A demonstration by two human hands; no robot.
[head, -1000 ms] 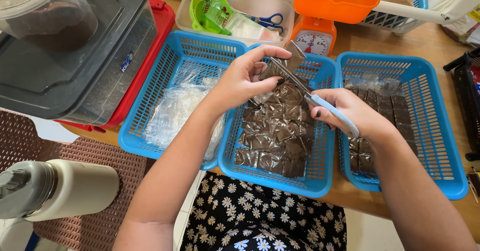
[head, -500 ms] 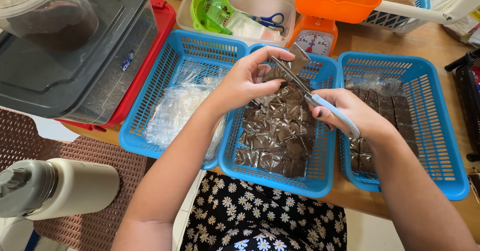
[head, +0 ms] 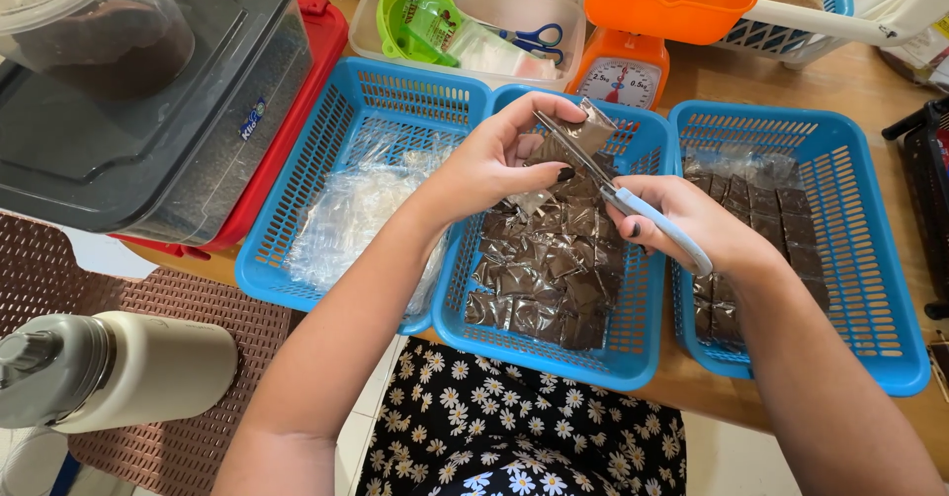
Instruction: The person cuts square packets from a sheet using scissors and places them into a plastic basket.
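Pointing up-left, apparently: scissors, diagonal.

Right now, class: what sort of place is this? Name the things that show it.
Probably a home food-packing table: blue baskets of dark wrapped packets, an orange kitchen scale, and scissors cutting packets apart.

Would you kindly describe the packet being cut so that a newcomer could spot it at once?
Find the middle blue basket of the three in a row. Above its far end, the left hand pinches a small clear-wrapped brown packet, with the scissors in the right hand at it. It alone is lifted; the others lie in baskets.
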